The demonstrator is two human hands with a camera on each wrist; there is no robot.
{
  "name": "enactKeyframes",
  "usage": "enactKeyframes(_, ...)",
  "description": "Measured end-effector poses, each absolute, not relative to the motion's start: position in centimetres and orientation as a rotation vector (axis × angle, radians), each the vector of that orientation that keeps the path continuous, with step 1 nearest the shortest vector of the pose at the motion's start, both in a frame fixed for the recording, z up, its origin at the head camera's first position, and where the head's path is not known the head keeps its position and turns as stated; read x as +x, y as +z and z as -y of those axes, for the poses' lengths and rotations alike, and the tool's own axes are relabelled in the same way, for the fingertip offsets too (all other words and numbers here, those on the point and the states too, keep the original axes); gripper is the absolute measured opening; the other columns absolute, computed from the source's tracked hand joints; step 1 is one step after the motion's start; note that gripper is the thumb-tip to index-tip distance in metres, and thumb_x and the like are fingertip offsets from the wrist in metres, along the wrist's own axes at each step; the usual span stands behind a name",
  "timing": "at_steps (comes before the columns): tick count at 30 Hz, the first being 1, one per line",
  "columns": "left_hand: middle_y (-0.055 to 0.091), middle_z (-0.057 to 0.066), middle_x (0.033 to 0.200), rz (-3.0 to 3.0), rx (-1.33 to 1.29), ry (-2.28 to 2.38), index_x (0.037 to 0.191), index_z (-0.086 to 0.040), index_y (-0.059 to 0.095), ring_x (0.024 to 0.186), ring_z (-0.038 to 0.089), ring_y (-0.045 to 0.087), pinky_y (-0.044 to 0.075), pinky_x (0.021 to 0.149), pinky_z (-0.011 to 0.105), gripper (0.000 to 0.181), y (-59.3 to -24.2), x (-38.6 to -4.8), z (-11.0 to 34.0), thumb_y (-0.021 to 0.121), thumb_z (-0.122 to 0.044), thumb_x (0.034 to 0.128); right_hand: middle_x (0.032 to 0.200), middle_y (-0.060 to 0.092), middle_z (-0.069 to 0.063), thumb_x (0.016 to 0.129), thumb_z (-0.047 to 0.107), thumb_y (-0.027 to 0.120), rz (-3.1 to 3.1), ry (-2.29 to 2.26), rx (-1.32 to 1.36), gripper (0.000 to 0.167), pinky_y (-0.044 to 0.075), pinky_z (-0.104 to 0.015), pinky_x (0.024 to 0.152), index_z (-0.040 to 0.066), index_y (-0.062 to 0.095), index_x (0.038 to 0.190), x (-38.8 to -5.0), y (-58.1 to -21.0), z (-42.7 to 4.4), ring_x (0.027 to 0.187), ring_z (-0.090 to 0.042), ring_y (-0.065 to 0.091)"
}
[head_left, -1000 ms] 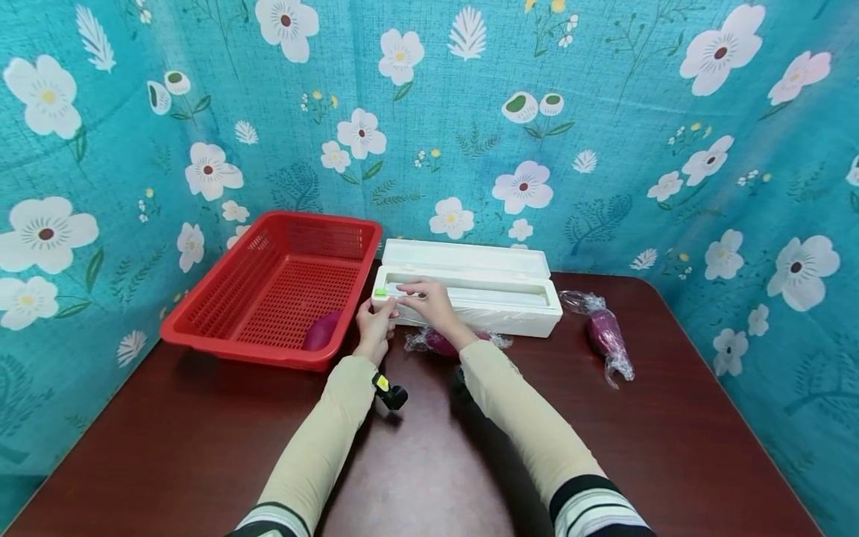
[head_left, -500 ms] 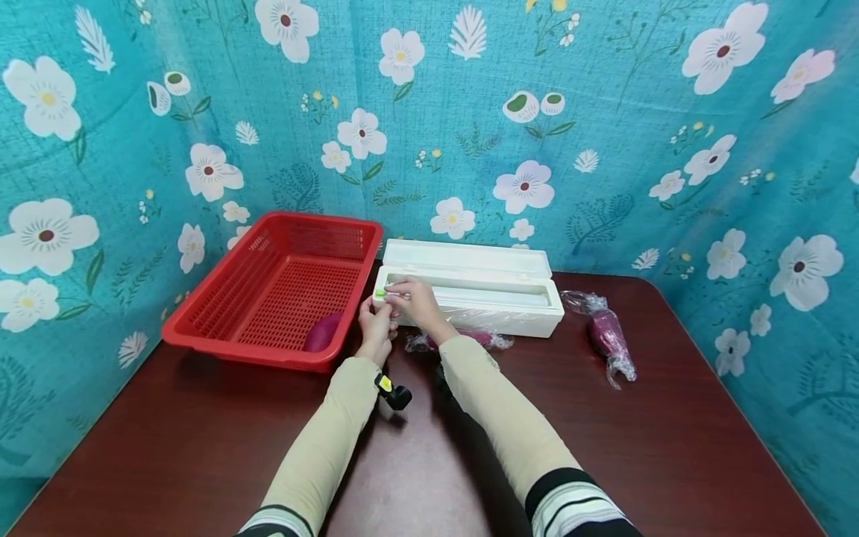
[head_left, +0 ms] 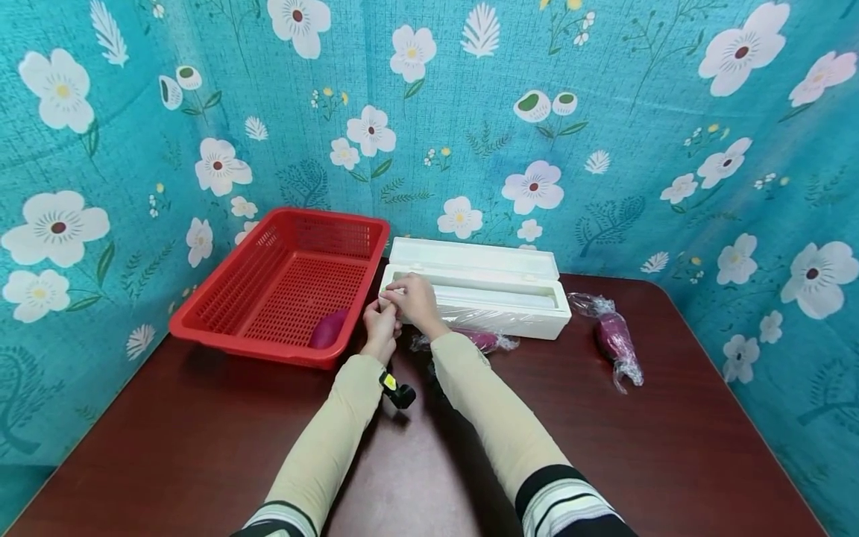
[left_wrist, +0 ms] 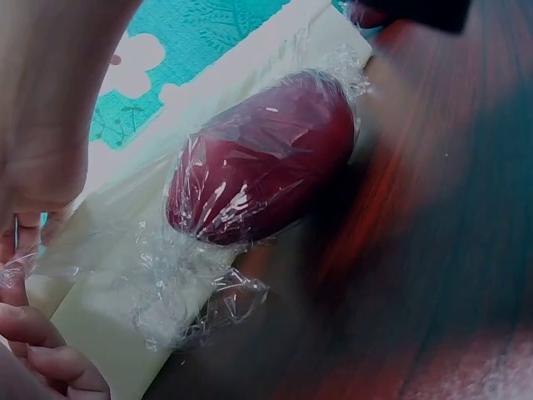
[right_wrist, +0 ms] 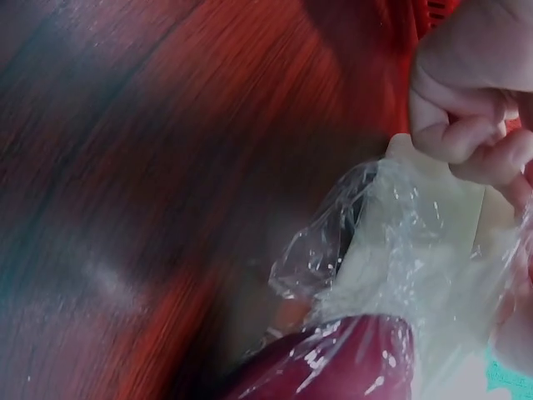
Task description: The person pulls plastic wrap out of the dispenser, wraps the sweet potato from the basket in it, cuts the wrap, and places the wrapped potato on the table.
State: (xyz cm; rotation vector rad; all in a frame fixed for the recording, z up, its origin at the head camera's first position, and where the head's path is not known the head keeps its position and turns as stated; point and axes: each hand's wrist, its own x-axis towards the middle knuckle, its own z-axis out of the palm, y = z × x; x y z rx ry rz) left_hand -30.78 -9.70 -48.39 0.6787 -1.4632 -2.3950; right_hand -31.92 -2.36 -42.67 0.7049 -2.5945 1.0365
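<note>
At the left end of the white box, my left hand and right hand meet with curled fingers. Clear plastic film runs to the fingertips in the left wrist view, and both hands pinch it. The box lid stands raised, and a pale roll lies inside. Against the box's front lies a film-wrapped purple thing, partly behind my right arm in the head view; its crumpled film end spreads by the box. The green piece on the box's left end is hidden.
A red basket stands left of the box, with a purple thing inside. Another wrapped purple thing lies to the right of the box. A flowered curtain hangs behind the table.
My right hand has moved left, closer to my left hand, and now covers the green piece on the box end. The head view has shifted slightly.
</note>
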Motion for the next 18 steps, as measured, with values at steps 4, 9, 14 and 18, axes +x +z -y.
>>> enactKeyframes(4, 0.051, 0.003, 0.052, 1.407, 0.612, -2.402, 0.095, -0.012, 0.045, 0.031, 0.007, 0.038, 0.029, 0.027, 0.021, 0.027, -54.8, -35.0, 10.5, 0.063, -0.01, 0.0752, 0.084, 0.065, -0.002, 0.077, 0.025, 0.07, 2.61, 1.023, 0.628, 0.017, 0.044, -0.029, 0.07, 0.009, 0.073, 0.084, -31.9, -42.7, 2.6, 0.081, -0.017, 0.058)
enactKeyframes(9, 0.053, 0.007, 0.059, 1.425, 0.635, -2.409, 0.101, -0.01, 0.043, 0.033, 0.011, 0.04, 0.031, 0.028, 0.024, 0.032, -58.4, -37.5, 10.9, 0.064, -0.011, 0.0772, 0.076, 0.065, 0.001, 0.077, 0.024, 0.07, 2.626, 0.968, 0.539, 0.011, 0.044, -0.029, 0.063, 0.013, 0.071, 0.075, -32.0, -42.8, 2.8, 0.073, -0.016, 0.058)
enactKeyframes(14, 0.049, 0.003, 0.056, 1.426, 0.637, -2.389, 0.096, -0.013, 0.044, 0.034, 0.009, 0.037, 0.029, 0.03, 0.023, 0.03, -57.6, -37.1, 11.0, 0.065, -0.011, 0.0749, 0.073, 0.063, 0.002, 0.076, 0.024, 0.07, 2.66, 0.918, 0.486, 0.013, 0.043, -0.031, 0.062, 0.012, 0.066, 0.077, -32.0, -42.4, 2.9, 0.069, -0.016, 0.058)
enactKeyframes(18, 0.042, 0.002, 0.05, 1.441, 0.657, -2.348, 0.09, -0.009, 0.046, 0.034, 0.01, 0.035, 0.027, 0.032, 0.023, 0.019, -51.5, -32.8, 10.0, 0.057, -0.002, 0.0765, 0.071, 0.062, 0.0, 0.075, 0.026, 0.069, 2.684, 0.869, 0.447, 0.018, 0.043, -0.032, 0.065, 0.011, 0.067, 0.084, -31.8, -42.2, 3.0, 0.068, -0.017, 0.057)
